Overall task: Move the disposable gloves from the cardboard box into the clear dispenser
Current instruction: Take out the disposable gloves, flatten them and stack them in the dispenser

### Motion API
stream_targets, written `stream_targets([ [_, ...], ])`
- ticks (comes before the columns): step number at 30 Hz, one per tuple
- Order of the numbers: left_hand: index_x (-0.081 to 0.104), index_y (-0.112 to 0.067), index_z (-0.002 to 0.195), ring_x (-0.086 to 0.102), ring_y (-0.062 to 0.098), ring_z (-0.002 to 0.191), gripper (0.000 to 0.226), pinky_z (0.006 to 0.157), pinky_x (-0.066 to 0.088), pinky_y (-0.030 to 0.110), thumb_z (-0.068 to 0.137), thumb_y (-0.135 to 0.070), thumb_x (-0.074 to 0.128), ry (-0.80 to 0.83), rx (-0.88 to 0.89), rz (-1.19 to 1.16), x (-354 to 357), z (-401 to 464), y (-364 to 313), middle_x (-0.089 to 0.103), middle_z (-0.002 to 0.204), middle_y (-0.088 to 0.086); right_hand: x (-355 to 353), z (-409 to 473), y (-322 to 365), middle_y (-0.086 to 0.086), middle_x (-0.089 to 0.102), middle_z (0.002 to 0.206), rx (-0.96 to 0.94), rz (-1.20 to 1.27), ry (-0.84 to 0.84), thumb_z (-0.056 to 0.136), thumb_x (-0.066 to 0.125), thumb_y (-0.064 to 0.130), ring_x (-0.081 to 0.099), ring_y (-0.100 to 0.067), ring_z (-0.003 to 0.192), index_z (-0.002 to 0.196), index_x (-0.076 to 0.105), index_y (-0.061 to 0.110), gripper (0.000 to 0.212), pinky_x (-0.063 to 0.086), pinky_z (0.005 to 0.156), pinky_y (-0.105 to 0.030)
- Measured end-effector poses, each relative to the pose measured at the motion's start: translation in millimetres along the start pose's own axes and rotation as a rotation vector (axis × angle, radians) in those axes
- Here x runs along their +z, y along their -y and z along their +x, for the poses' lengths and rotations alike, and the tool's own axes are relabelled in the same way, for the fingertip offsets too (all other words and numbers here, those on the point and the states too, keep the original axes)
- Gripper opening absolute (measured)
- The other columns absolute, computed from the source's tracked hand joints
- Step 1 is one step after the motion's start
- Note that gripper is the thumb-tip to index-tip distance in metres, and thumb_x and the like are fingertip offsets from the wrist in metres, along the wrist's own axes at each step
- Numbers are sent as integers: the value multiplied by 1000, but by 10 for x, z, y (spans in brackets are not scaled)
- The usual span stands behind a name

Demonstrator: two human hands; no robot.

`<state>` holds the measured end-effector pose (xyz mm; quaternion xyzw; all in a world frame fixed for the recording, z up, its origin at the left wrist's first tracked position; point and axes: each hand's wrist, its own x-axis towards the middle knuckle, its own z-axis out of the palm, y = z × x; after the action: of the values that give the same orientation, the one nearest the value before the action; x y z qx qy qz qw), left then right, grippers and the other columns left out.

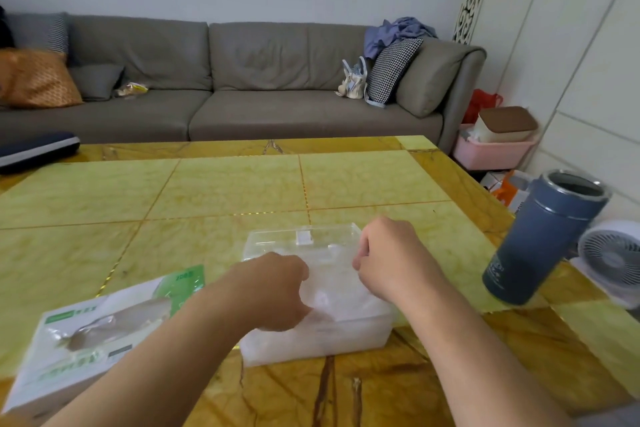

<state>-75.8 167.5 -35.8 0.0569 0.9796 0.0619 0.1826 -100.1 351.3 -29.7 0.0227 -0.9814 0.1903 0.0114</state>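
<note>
The clear dispenser stands on the table in front of me, its lid swung up at the far side. A stack of thin clear disposable gloves fills it. My left hand has curled fingers gripping the left side of the stack. My right hand pinches its right side above the dispenser's far right corner. The white and green cardboard box lies flat to the left, partly under my left forearm.
A blue-grey open tumbler stands at the table's right edge, close to my right arm. A white fan sits beyond the edge. A dark case lies at the far left corner. A grey sofa runs behind the table.
</note>
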Motion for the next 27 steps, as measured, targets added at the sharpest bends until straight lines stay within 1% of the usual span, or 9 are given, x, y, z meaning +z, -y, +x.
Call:
stream_targets([
  [2, 56, -27, 135, 67, 18, 95, 62, 81, 56, 32, 85, -60, 72, 14, 3, 61, -8, 36, -52, 63, 121, -5, -65, -56, 72, -3, 62, 91, -30, -85, -50, 93, 71, 16, 67, -26, 74, 83, 59, 14, 16, 55, 56, -36],
  [5, 59, -23, 123, 66, 18, 83, 44, 69, 53, 31, 86, -41, 72, 7, 19, 85, -7, 85, -98, 63, 110, -2, -176, -193, 277, 6, 55, 99, -220, -71, -146, 90, 64, 11, 59, -19, 89, 94, 57, 20, 13, 56, 73, -37],
  [9, 51, -25, 98, 60, 18, 80, 26, 61, 41, 30, 87, -40, 70, -11, 91, 162, 40, 107, -102, 54, 80, -8, -116, -276, 516, -1, 61, 85, -263, 101, 134, 80, 46, -1, 61, -22, 73, 79, 60, 16, 22, 55, 63, -39],
  [12, 50, -23, 93, 66, 21, 92, 24, 63, 45, 33, 85, -37, 68, -36, 111, 137, 66, 122, -59, 60, 83, -6, -80, -246, 528, -6, 53, 76, -217, -37, 259, 81, 46, -1, 49, -23, 60, 69, 49, 12, 17, 38, 54, -34],
  [15, 50, -28, 91, 62, 20, 85, 20, 61, 42, 29, 88, -41, 65, -17, 133, 123, 88, 131, -33, 57, 80, -8, -114, -272, 539, -5, 48, 75, -222, -97, 346, 84, 52, 3, 40, -20, 56, 68, 43, 13, 21, 30, 47, -30],
  [19, 44, -30, 72, 56, 18, 79, 27, 66, 44, 30, 91, -40, 60, 13, 136, 113, 95, 120, -43, 51, 73, -11, -144, -348, 562, -8, 60, 85, -231, -78, 434, 78, 51, -3, 50, -23, 57, 80, 67, 4, 17, 37, 48, -29],
  [22, 56, -30, 86, 61, 17, 81, 15, 67, 48, 30, 89, -44, 61, 15, 140, 94, 122, 150, -22, 60, 80, -10, -131, -369, 561, -8, 57, 93, -196, -111, 450, 88, 52, 1, 48, -22, 58, 75, 56, 9, 16, 34, 48, -29],
  [25, 58, -27, 115, 67, 20, 91, 40, 76, 59, 37, 84, -52, 66, 34, 111, 84, 113, 149, 1, 68, 101, -5, -72, -336, 494, -3, 47, 86, -159, -166, 418, 96, 52, 8, 41, -19, 58, 70, 46, 15, 27, 31, 49, -29],
  [27, 52, -24, 128, 67, 21, 96, 49, 77, 56, 35, 88, -47, 67, 96, 95, 102, 94, 127, 21, 67, 108, -1, -52, -322, 440, -1, 42, 80, -121, -175, 369, 95, 51, 7, 38, -17, 56, 73, 45, 15, 24, 28, 48, -28],
])
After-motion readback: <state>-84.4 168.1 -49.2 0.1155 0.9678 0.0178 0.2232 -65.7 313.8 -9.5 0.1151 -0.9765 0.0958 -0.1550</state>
